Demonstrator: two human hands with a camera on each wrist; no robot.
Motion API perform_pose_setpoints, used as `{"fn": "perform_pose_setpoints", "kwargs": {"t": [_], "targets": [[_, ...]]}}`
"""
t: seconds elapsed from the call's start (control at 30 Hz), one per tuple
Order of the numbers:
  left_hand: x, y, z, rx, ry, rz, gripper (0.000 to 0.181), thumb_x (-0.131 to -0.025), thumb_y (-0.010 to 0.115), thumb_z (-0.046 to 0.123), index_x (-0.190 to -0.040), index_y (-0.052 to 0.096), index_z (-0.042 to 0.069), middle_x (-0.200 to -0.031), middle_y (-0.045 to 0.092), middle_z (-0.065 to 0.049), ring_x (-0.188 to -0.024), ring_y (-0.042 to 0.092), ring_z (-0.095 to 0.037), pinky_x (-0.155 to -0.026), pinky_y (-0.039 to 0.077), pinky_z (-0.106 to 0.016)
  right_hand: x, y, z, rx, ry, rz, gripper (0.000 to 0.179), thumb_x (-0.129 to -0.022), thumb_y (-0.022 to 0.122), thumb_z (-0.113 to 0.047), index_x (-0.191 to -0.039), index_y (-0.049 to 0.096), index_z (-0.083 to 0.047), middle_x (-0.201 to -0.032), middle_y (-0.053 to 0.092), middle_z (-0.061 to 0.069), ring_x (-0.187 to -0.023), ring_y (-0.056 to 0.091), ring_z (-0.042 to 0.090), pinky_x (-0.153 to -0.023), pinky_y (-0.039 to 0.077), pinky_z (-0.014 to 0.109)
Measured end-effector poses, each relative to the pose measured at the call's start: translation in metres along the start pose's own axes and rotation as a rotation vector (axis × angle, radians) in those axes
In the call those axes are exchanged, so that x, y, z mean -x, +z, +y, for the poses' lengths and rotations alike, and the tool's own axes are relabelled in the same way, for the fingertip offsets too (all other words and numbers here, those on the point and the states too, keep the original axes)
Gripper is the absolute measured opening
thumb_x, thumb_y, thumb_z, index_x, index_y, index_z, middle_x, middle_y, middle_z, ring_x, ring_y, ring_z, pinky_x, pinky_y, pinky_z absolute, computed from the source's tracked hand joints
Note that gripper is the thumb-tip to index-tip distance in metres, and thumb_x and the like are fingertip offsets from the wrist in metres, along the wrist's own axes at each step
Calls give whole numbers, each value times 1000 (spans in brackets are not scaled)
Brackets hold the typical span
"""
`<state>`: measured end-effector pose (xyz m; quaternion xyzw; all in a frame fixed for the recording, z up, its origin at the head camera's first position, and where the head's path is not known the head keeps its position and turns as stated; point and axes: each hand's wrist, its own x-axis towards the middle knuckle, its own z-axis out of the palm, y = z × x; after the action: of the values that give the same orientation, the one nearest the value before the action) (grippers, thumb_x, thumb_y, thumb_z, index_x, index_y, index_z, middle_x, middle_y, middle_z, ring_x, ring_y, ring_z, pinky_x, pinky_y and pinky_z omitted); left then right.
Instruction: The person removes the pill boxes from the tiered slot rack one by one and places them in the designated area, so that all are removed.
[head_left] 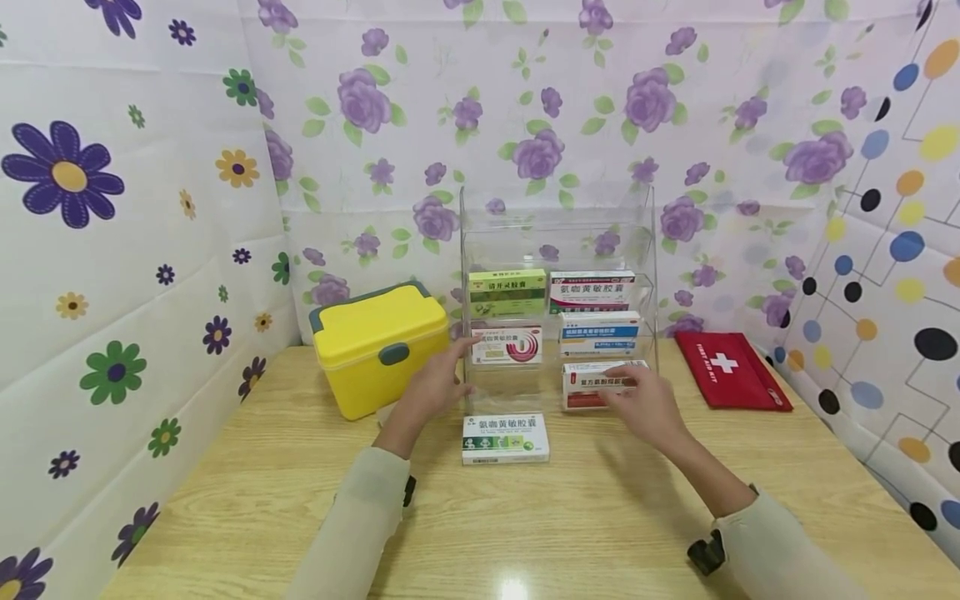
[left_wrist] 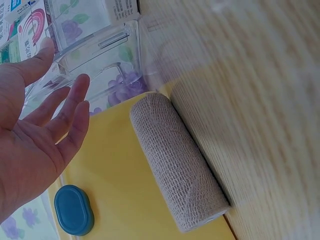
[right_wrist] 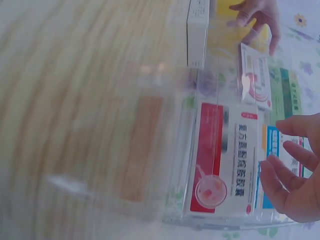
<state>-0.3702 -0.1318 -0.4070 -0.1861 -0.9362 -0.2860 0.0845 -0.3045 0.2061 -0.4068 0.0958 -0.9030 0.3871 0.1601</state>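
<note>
A clear acrylic rack (head_left: 504, 385) holds several medicine boxes on its tiers. My left hand (head_left: 437, 382) is at the rack's left side, its fingers spread and nothing in its grasp. The thumb tip overlaps the edge of a white box with a pink spiral (head_left: 507, 346). My right hand (head_left: 647, 406) is in front of a white and red medicine box (right_wrist: 227, 160) in the lowest right slot, with fingers loosely bent and holding nothing. Above that one is a blue and white box (head_left: 598, 335). A white and green medicine box (head_left: 505, 439) lies on the table before the rack.
Left of the rack stands a yellow case (head_left: 382, 346) with a dark green latch. Against it lies a beige bandage roll (left_wrist: 175, 162). A red first aid pouch (head_left: 731, 372) is on the right. Upper slots hold a green box (head_left: 507, 293) and a maroon-edged box (head_left: 591, 292).
</note>
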Motion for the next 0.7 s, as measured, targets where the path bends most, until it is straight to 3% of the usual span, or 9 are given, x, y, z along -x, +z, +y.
{"fn": "perform_pose_setpoints", "kwargs": {"t": [0.17, 0.4, 0.53, 0.7], "targets": [[0, -1, 1, 0, -5, 2, 88, -83, 81, 11, -151, 33, 40, -119, 63, -4, -73, 57, -20, -59, 49, -33, -4, -7, 8, 4, -28, 68, 38, -87, 76, -14, -121, 67, 0, -122, 65, 23, -105, 63, 39, -82, 56, 50], [0, 1, 2, -7, -24, -9, 90, -83, 81, 12, -151, 31, 42, -140, 56, -2, -84, 62, -16, -68, 51, -33, -12, -11, 29, 58, -89, 142, 37, -86, 77, -12, -120, 68, 0, -121, 66, 22, -106, 61, 39, -79, 54, 50], [1, 1, 2, -6, -27, -8, 89, -83, 81, 11, -151, 31, 41, -134, 58, -2, -81, 60, -18, -65, 51, -33, -15, -14, 36, 85, -93, 150, 37, -87, 77, -11, -121, 69, -1, -123, 66, 21, -111, 61, 38, -77, 54, 48], [2, 1, 3, -3, -22, -4, 90, -83, 81, 10, -152, 31, 40, -134, 59, -5, -79, 60, -18, -62, 50, -32, -18, -16, 39, 101, -120, 123, 35, -88, 75, -11, -121, 69, -2, -124, 65, 21, -116, 58, 41, -93, 47, 57]]}}
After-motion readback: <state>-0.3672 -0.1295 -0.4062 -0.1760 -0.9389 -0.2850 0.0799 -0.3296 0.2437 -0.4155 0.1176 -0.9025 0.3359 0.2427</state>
